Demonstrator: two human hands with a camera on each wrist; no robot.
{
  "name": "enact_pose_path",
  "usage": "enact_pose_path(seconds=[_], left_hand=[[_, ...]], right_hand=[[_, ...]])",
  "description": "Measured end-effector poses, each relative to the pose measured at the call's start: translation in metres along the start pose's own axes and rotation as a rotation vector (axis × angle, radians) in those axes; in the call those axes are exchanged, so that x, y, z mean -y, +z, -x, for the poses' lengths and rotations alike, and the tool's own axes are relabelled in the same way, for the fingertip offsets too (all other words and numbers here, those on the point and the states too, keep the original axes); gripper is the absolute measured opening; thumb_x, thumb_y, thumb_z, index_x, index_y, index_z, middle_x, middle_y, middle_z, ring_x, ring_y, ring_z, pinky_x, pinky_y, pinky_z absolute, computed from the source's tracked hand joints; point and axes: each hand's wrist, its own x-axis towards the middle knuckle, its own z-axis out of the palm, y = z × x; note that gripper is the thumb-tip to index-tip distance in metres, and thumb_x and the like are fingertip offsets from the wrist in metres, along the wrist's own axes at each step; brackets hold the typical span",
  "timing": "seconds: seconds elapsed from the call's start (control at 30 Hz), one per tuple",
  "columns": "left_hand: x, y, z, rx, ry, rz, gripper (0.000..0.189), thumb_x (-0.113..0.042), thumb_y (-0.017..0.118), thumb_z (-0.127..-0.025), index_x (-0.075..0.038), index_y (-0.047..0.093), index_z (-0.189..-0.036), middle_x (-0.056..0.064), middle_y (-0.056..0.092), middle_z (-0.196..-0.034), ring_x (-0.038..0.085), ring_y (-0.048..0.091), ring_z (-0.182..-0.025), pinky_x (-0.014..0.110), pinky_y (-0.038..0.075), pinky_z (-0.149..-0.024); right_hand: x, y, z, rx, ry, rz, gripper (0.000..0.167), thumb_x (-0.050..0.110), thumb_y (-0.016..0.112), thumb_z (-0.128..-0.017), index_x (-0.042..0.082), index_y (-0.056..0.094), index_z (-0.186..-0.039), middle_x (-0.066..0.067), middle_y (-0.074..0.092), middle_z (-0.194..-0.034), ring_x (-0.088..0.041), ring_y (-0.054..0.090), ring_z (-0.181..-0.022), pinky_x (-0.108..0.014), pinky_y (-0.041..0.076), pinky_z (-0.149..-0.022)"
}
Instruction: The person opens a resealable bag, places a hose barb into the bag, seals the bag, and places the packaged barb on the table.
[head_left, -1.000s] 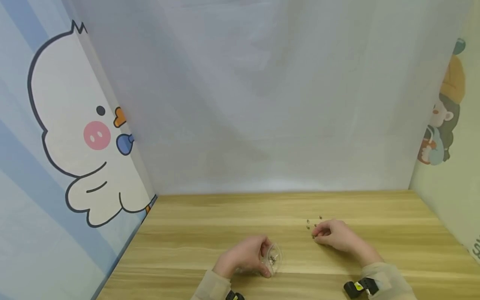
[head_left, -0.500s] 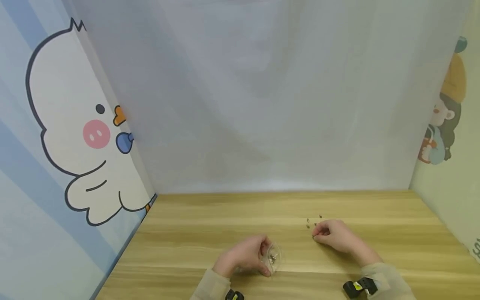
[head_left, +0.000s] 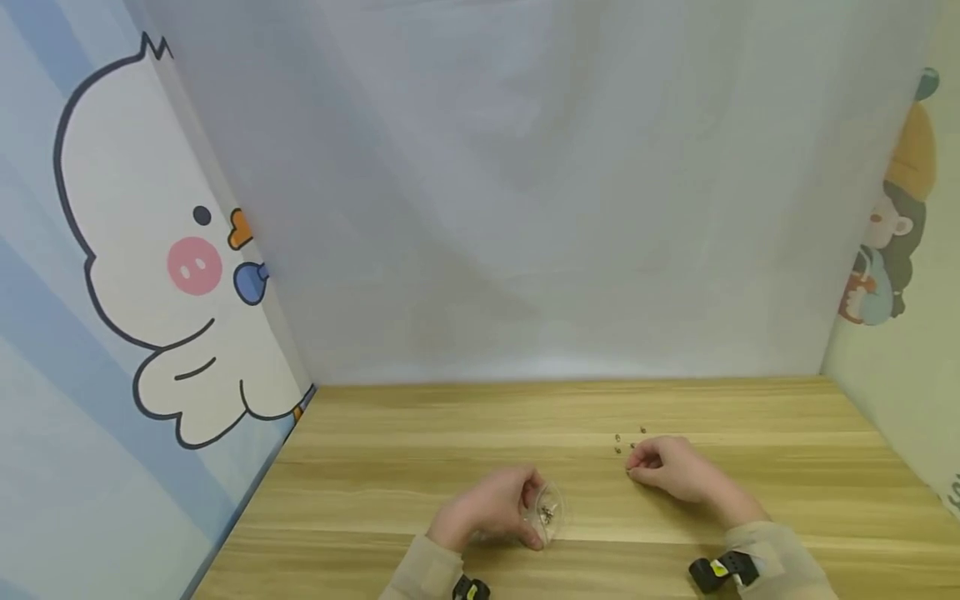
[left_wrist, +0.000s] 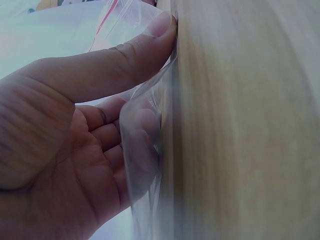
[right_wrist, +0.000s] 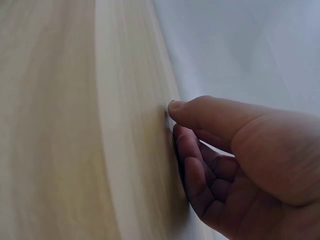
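Note:
My left hand (head_left: 495, 510) grips a clear plastic zip bag (left_wrist: 142, 150) low over the table, thumb on one side and fingers on the other. The bag's mouth faces right, and several small metal pieces (head_left: 547, 514) lie inside it. In the left wrist view, a red strip (left_wrist: 102, 22) runs along the bag near its opening. To the right, my right hand (head_left: 678, 473) pinches a tiny metal piece (head_left: 628, 472) down at the tabletop; the fingertips mostly hide it. Just beyond those fingers lie several more small metal pieces (head_left: 618, 437), scattered loosely.
The wood-grain table (head_left: 420, 425) reaches back to a pale grey curtain (head_left: 525, 208). A panel with a white cartoon figure (head_left: 127, 200) borders the left side, and a pale green panel (head_left: 900, 400) the right.
Both hands stay in almost the same places. The tiny piece at my right fingertips shows less than it did a second ago.

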Motion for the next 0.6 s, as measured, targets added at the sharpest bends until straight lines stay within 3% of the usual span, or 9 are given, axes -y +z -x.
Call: enact_pose_path(seconds=[0.33, 0.6], left_hand=[[-0.002, 0.0, -0.003, -0.005, 0.01, 0.001, 0.062, -0.007, 0.103, -0.066, -0.012, 0.062, -0.111, -0.007, 0.056, -0.09, 0.004, 0.05, -0.075, 0.022, 0.048, -0.07], [0.0, 0.001, 0.0, -0.012, 0.017, 0.003, 0.063, -0.006, 0.104, -0.064, -0.011, 0.062, -0.112, -0.007, 0.056, -0.091, 0.004, 0.049, -0.075, 0.021, 0.048, -0.071]], right_hand=[[0.002, -0.003, -0.001, -0.005, -0.026, 0.018, 0.004, 0.012, 0.078, -0.097, 0.009, 0.076, -0.098, 0.005, 0.07, -0.09, -0.01, 0.062, -0.083, -0.028, 0.053, -0.074], [0.011, 0.007, -0.004, 0.016, -0.077, -0.008, 0.007, 0.015, 0.079, -0.097, 0.009, 0.077, -0.099, 0.007, 0.071, -0.09, -0.006, 0.063, -0.082, -0.027, 0.053, -0.074]])
